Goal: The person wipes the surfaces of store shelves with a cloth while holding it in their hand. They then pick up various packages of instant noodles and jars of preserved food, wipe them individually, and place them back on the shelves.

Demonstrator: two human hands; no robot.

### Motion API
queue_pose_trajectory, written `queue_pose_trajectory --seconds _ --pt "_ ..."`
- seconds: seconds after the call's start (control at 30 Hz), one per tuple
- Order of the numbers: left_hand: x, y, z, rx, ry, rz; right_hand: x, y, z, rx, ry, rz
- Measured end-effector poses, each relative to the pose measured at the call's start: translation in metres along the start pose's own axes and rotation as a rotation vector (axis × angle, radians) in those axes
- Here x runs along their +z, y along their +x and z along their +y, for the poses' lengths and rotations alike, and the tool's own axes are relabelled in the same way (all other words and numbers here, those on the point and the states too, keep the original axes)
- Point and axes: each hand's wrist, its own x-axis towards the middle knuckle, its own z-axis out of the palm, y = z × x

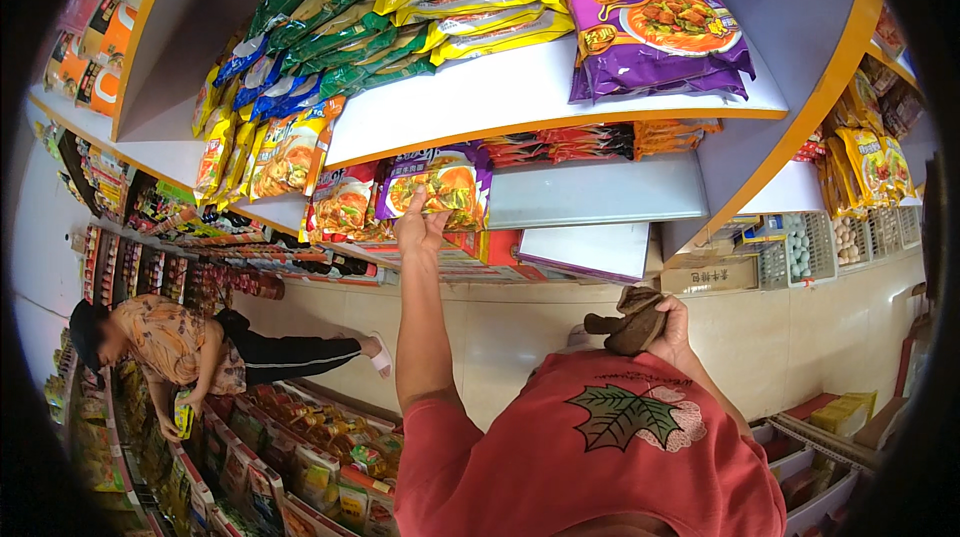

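Observation:
My left hand (424,228) reaches up to a shelf, its fingertips against the front of a purple instant noodle packet (442,180); no closed grip shows. A red noodle packet (341,199) stands just left of it. Out to the right, my right hand (673,328) is closed around a crumpled dark brown item (636,319), seemingly cloth or a glove. Higher up, a large purple noodle packet (660,19) lies on a stack, beside piled yellow packets (480,4) and green packets (337,49).
An orange-edged shelf board (562,120) runs above the left hand. Below are a white panel (585,248), cartons (709,274) and egg baskets (806,248). Another person (180,349) stands at the left, holding a yellow-green packet (183,415) beside racks of goods (330,454).

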Motion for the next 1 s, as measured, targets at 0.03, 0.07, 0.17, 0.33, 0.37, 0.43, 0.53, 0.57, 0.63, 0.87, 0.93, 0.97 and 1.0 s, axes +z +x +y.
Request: queue_pose_trajectory --seconds 0.03,0.07,0.17,0.33,0.37,0.43,0.53,0.57,0.63,0.87,0.93,0.97,1.0 --pt "0.0 0.0 0.001 -0.003 0.019 0.01 -0.001 0.001 0.001 0.0 0.002 0.002" --pt "-0.001 0.0 0.003 -0.005 0.038 0.021 -0.001 0.002 0.002 0.0 0.004 0.005" --pt "-0.002 0.0 0.008 0.055 0.146 0.006 0.002 0.003 0.006 -0.017 0.004 0.016" --pt "-0.002 -0.01 0.02 0.054 0.546 0.029 0.006 0.002 0.007 0.037 -0.009 -0.042" --pt "-0.006 -0.012 0.025 0.036 0.667 0.014 0.006 0.001 0.007 0.055 -0.008 -0.069" --pt "-0.013 -0.019 0.03 0.022 0.816 -0.001 0.006 0.002 0.007 0.06 -0.018 -0.057" --pt "-0.006 -0.046 0.032 0.027 0.948 0.017 0.002 0.003 0.005 0.066 -0.028 -0.05" --pt "0.002 -0.057 0.026 0.021 0.952 -0.063 0.0 0.005 0.004 0.062 -0.027 -0.048" --pt "0.013 -0.083 0.011 0.012 0.955 -0.205 0.009 -0.001 0.0 0.042 -0.043 -0.045" --pt "0.042 -0.166 -0.109 0.152 0.871 -1.048 0.05 0.003 -0.008 -0.108 -0.081 -0.076" --pt "0.051 -0.178 -0.12 0.316 0.851 -1.162 0.069 -0.002 -0.011 -0.145 -0.11 -0.159" --pt "0.056 -0.183 -0.12 0.389 0.875 -1.191 0.076 -0.006 -0.011 -0.159 -0.116 -0.165" --pt "0.059 -0.186 -0.119 0.379 0.893 -1.159 0.076 -0.006 -0.013 -0.158 -0.101 -0.215"
